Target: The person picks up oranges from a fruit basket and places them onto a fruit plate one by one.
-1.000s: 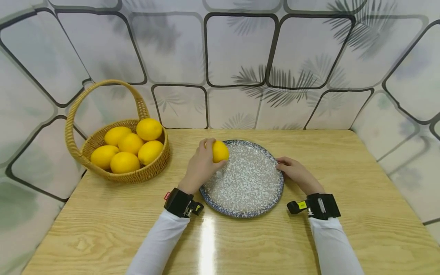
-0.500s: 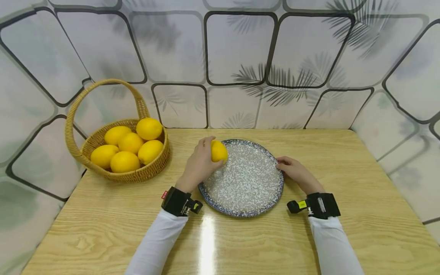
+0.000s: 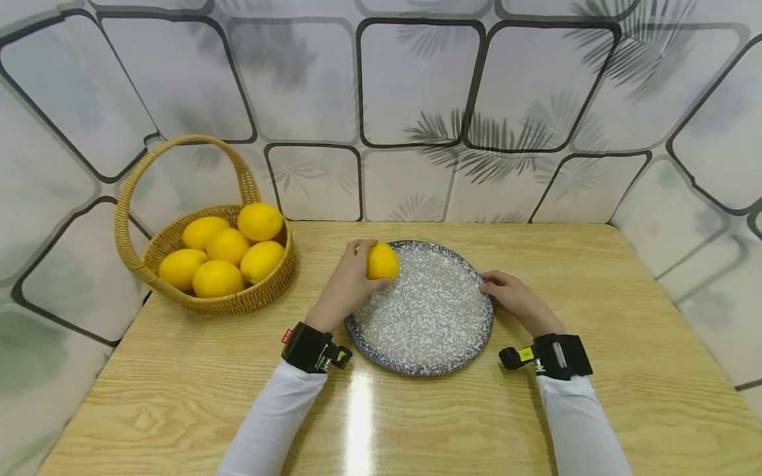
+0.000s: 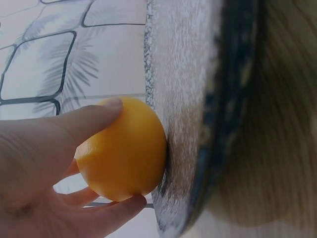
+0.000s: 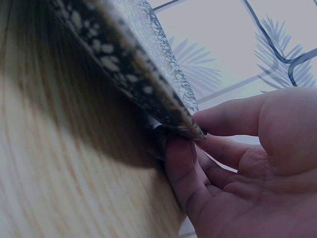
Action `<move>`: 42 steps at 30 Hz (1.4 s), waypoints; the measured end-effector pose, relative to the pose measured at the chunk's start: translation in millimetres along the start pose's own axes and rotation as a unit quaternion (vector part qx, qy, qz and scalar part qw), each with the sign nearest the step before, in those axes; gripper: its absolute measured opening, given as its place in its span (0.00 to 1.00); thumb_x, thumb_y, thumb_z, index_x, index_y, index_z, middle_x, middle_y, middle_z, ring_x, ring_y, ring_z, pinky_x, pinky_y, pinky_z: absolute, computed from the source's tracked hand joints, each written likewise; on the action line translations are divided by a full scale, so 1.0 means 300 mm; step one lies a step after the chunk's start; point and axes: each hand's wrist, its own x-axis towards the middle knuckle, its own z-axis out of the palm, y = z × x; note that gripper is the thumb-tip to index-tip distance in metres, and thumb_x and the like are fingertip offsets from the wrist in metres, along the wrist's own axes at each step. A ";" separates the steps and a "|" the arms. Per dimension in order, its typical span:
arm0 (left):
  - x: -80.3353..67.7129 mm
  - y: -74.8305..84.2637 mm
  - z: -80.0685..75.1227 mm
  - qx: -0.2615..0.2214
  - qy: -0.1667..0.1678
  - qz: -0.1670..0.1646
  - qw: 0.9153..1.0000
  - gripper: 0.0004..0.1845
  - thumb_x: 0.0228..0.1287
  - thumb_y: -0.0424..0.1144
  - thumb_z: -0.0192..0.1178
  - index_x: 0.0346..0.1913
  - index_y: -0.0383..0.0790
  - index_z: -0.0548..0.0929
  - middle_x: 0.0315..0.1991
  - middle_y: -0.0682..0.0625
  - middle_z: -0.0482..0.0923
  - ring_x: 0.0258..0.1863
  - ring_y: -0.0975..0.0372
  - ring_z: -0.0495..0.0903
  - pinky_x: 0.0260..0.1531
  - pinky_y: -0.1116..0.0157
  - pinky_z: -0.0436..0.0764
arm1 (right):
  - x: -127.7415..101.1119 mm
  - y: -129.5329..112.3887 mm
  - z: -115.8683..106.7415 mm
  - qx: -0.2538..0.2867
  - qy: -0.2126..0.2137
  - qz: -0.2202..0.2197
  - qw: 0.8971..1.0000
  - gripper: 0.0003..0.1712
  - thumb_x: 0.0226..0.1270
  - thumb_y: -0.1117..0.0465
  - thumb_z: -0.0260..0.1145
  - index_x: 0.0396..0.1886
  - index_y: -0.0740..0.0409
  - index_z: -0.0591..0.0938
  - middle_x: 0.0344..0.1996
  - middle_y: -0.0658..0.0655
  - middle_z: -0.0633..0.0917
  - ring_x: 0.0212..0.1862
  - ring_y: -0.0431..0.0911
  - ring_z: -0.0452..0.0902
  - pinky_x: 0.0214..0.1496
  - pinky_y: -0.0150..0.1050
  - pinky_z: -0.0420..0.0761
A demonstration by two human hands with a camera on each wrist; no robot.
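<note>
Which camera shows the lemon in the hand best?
The left wrist view: the lemon fills it, gripped by the left hand and touching the plate. The head view shows it small; the right wrist view misses it.

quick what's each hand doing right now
Left hand: fingers curled round a lemon, resting on the plate.
Right hand: fingers pinch the plate's rim.

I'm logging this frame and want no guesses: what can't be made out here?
- Head view: whether the lemon rests on the plate; the left hand hides its underside.
- Head view: any fruit deeper in the basket, covered by the top lemons.
- Right wrist view: right hand fingertips under the rim, hidden by it.
</note>
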 end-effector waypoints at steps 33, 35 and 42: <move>-0.018 0.036 -0.099 0.061 0.009 -0.013 0.998 0.40 0.72 0.47 0.63 0.79 0.37 0.57 0.77 0.32 0.56 0.73 0.41 0.67 0.66 0.46 0.76 | 0.002 0.005 0.003 0.011 0.002 0.004 1.000 0.30 0.83 0.56 0.48 0.76 0.68 0.63 0.73 0.71 0.66 0.72 0.59 0.64 0.74 0.53 0.66; -0.021 0.041 -0.112 0.075 0.014 -0.013 0.997 0.39 0.73 0.49 0.61 0.79 0.37 0.58 0.76 0.32 0.57 0.70 0.41 0.70 0.61 0.45 0.80 | 0.003 0.005 0.002 0.012 0.001 0.004 1.000 0.31 0.83 0.55 0.48 0.76 0.68 0.63 0.73 0.71 0.66 0.72 0.59 0.63 0.74 0.54 0.66; -0.040 0.050 -0.175 0.085 0.041 -0.017 0.995 0.34 0.76 0.49 0.57 0.77 0.39 0.62 0.74 0.33 0.64 0.66 0.42 0.74 0.56 0.45 0.81 | 0.002 -0.001 0.000 0.010 -0.002 0.012 1.000 0.31 0.83 0.55 0.48 0.76 0.69 0.63 0.75 0.71 0.64 0.76 0.61 0.59 0.78 0.58 0.61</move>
